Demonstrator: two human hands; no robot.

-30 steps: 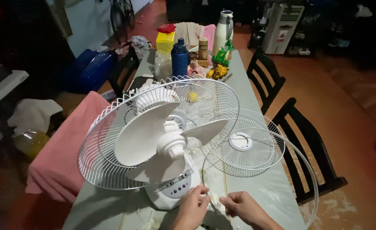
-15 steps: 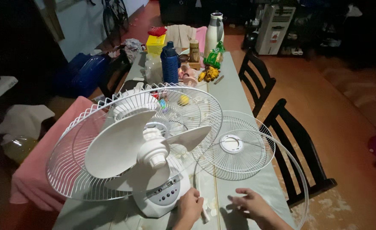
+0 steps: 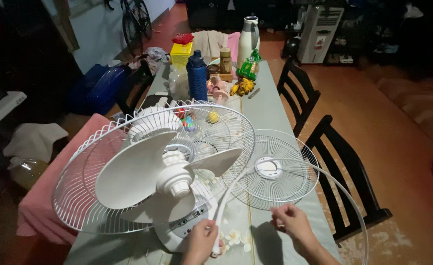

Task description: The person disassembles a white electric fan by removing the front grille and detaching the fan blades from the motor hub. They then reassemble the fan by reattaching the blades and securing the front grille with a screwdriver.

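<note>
On the table (image 3: 270,110) lies a white fan (image 3: 152,172), its rear grille and blades tilted up toward the camera. The loose front grille (image 3: 273,169) lies flat just right of it. A thin white rim ring (image 3: 346,201) arcs from the fan's base out past the table edge. The left hand (image 3: 201,240) is closed on the ring's near end by the base; the right hand (image 3: 291,223) pinches the ring further along, below the loose grille.
</note>
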